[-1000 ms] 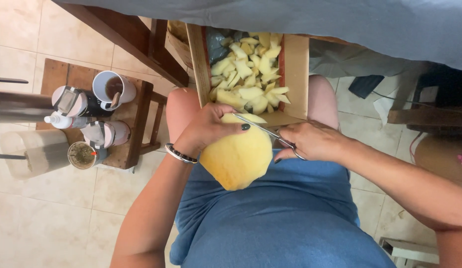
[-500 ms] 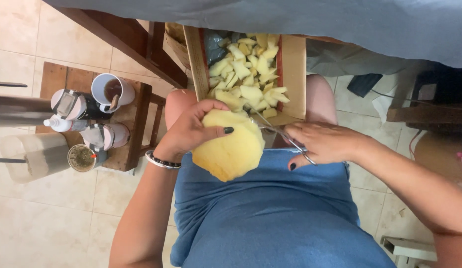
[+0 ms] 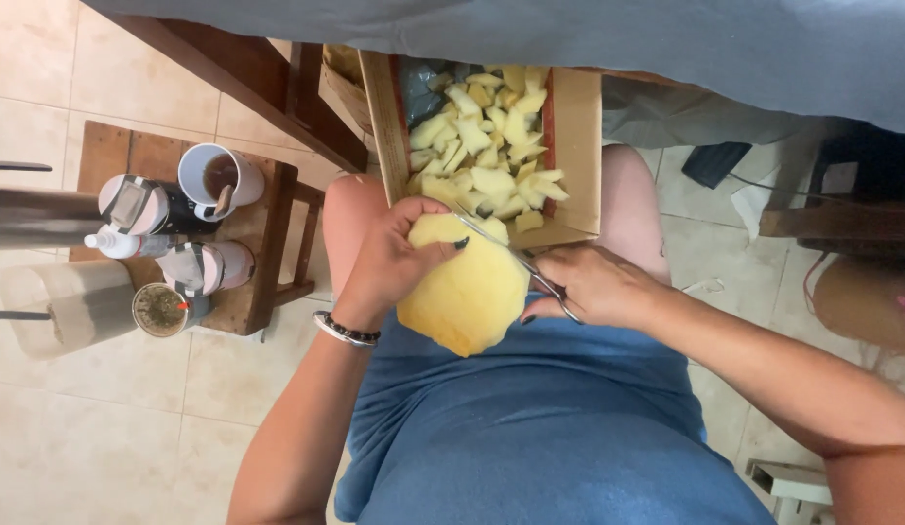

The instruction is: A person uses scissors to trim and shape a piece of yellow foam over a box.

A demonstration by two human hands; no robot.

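Since half a second ago my right hand [image 3: 598, 287] has drawn in toward the large pale-yellow foam block [image 3: 469, 292], and the steel scissors [image 3: 516, 261] now lie with their blades across the block's upper face rather than off to its side. My left hand [image 3: 389, 262] is clamped on the block's left edge, thumb over the top and fingers curled behind — a firm hold. The right hand is closed through the scissor handles; the blades look nearly together, though I cannot tell whether they bite into the foam. The block sits over my lap, against the blue dress [image 3: 530, 428], just below the open cardboard box [image 3: 574, 146]. Inside that box lies a heap of small yellow foam pieces [image 3: 487, 146]. Left of the block, well apart from it, stands a low brown wooden stool [image 3: 268, 243] carrying a white mug [image 3: 214, 175] and several lidded tumblers [image 3: 205, 267]. A dark beaded bracelet [image 3: 346, 331] circles the left wrist.
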